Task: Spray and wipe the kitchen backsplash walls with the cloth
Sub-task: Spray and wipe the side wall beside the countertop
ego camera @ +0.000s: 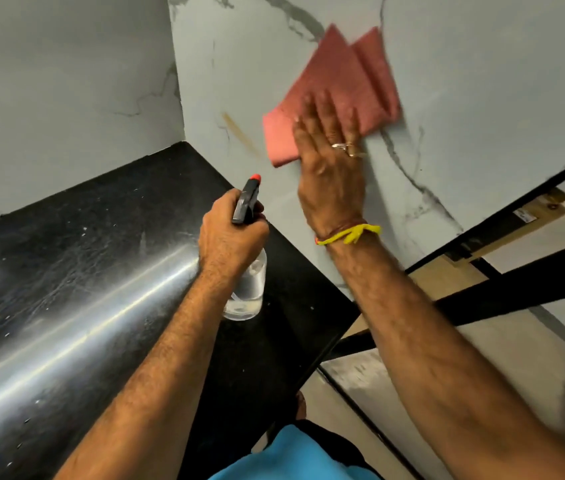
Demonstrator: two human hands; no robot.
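Cloth (336,95), soft and limp, lies on the wall (481,81) under my flat right hand (329,161); I'd keep the palm spread. Left hand (230,233) grips the bottle (248,289) below it.

No text can be read anywhere. A small white label (525,215) sits on a tan board (502,233) at about three o'clock, but its print is too blurred to make out.

A black worktop (66,258) is seen, streaked with glare. Pale floor (502,362) and black-edged panels (516,292) are shown to the right.
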